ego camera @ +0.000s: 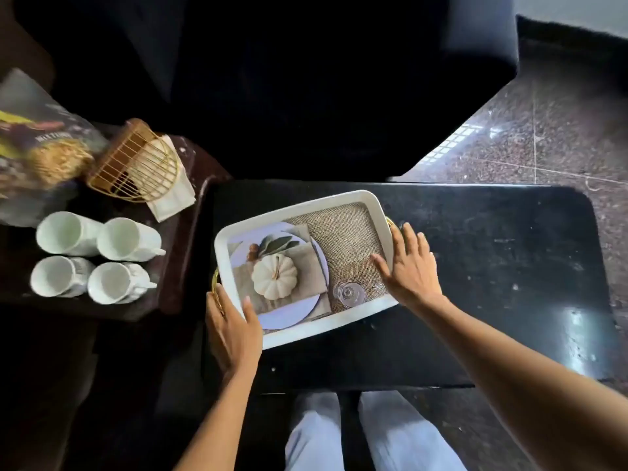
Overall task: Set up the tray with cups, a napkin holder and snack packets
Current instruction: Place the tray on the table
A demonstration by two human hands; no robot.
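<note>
Tray (323, 326): white, lying skewed on the black tabletop (492, 249), its left end close to that tabletop's left edge. A wide stretch of bare surface runs from the tray's right end to the tabletop's right edge.

Left hand (231, 331): grasping the tray's left rim beside a gold handle (214, 282), thumb over the rim.

Right hand (411, 270): released, fingers spread and straight, laid across the right rim, thumb inside the tray.

Side tabletop (190, 171), left of the tray: four white cups (127, 237) in a close square, a gold wire napkin holder (136, 164) beyond them, and snack packets (40, 147) at the far left.
</note>
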